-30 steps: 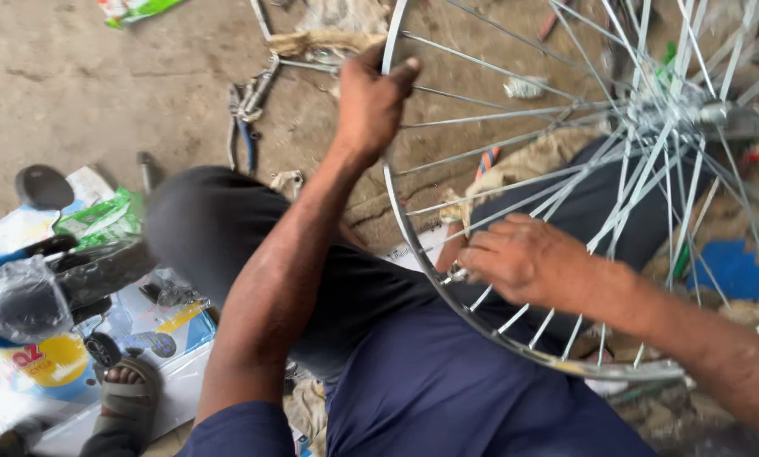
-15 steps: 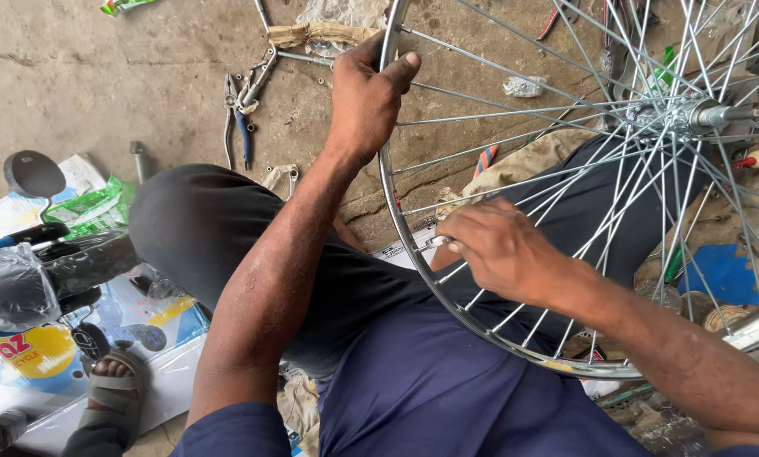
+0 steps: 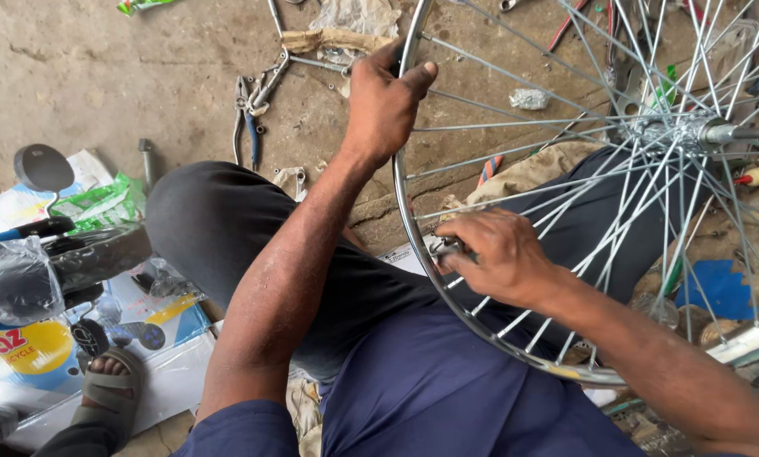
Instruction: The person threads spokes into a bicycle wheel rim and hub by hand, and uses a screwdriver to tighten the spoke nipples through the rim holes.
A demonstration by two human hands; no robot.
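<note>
The left hand [image 3: 385, 101] is clamped around the rim of the bicycle wheel [image 3: 413, 228], which is held upright over the lap; a small metal tool [image 3: 444, 247] is gripped by the right hand [image 3: 498, 258] at 1 spoke.

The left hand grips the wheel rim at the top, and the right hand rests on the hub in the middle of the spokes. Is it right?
Not quite. In the head view the right hand is at the rim, holding a small metal tool, not on the hub. The left hand does grip the rim's top.
</note>
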